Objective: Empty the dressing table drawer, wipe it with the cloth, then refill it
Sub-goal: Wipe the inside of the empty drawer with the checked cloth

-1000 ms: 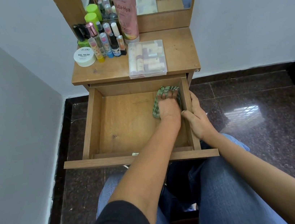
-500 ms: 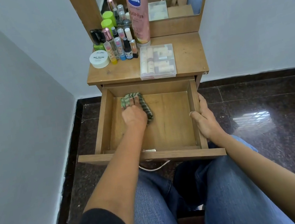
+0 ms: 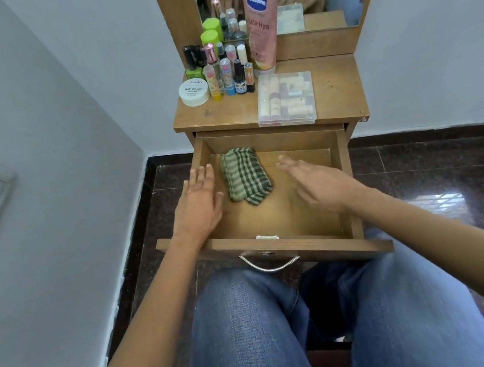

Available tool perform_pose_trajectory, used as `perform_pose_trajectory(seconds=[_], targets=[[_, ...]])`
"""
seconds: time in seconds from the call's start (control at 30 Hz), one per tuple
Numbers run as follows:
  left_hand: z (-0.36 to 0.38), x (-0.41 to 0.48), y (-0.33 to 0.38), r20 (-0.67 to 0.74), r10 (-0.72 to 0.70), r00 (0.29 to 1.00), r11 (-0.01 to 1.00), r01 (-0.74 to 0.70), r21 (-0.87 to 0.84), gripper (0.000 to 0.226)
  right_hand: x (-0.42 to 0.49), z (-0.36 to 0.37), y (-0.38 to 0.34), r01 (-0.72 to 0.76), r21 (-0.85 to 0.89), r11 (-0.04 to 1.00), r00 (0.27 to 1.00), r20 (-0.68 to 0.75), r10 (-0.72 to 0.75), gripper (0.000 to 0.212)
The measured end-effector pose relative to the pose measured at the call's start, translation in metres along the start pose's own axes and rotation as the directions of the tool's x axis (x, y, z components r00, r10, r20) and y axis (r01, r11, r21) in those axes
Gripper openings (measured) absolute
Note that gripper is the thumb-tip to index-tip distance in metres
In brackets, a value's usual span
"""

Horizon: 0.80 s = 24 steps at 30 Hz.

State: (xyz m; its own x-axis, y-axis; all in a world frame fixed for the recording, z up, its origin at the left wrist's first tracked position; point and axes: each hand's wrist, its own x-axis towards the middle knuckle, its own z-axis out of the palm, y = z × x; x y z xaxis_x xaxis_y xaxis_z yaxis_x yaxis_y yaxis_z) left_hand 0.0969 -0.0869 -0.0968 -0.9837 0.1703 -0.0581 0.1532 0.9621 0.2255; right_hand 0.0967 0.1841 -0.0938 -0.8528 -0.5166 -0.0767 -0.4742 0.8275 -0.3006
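- Two hands are open now, with straight fingers, and neither one holds anything.
- The left hand (image 3: 200, 203) is over the left wall of the drawer (image 3: 347, 168), just beside the cloth (image 3: 246, 179). Half a second ago it was pressing down on the cloth. Now it has let go and moved off to the left.
- The cloth is green with checks. It lies bunched up by itself on the drawer floor, near the back left corner. One second ago it was under the hand at the back right, so it has gone across the drawer.
- The right hand (image 3: 320, 183) is palm down over the right half of the drawer. It looks blurry. Before, it held the right wall of the drawer, and now it has come off that wall. I cannot tell if it touches the wood.
- Both hands are apart, with the cloth between them.
- The drawer is pulled out as before, and only the cloth lies in it. A metal handle (image 3: 270, 265) hangs on its front, above the knees in jeans (image 3: 254, 321).
- On the table top (image 3: 336, 89), the clear box (image 3: 285, 99), the pink tube (image 3: 261, 22), the white jar (image 3: 193, 92) and the little bottles (image 3: 228, 70) stand where they stood before.
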Motion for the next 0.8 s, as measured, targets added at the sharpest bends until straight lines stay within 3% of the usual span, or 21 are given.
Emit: perform_pose_trajectory(seconds=[0.13,0.3,0.47,0.6,0.8], targets=[[-0.001,-0.011,-0.008,0.044,-0.062,0.997,0.997,0.064,-0.052,0.06,0.058,0.014,-0.032,-0.016,0.034,0.999,0.992,0.124,0.012,0.059],[0.002,-0.014,-0.012,0.081,-0.073,0.994,0.993,0.08,-0.088,0.061,0.102,0.041,-0.057,-0.273,0.068,0.96,0.945,0.208,0.254,0.069],[0.006,-0.016,-0.016,0.067,-0.068,0.995,0.986,0.077,-0.148,0.061,0.117,0.056,-0.077,-0.411,0.084,0.908,0.909,0.114,0.401,0.083],[0.004,-0.017,-0.02,0.063,-0.067,0.996,0.963,0.081,-0.257,0.058,0.128,0.059,-0.084,-0.36,0.084,0.929,0.932,0.081,0.353,0.091],[0.003,-0.019,-0.02,0.054,-0.07,0.996,0.942,0.084,-0.324,0.057,0.151,0.059,-0.09,-0.217,0.032,0.976,0.964,0.162,0.209,0.096]])
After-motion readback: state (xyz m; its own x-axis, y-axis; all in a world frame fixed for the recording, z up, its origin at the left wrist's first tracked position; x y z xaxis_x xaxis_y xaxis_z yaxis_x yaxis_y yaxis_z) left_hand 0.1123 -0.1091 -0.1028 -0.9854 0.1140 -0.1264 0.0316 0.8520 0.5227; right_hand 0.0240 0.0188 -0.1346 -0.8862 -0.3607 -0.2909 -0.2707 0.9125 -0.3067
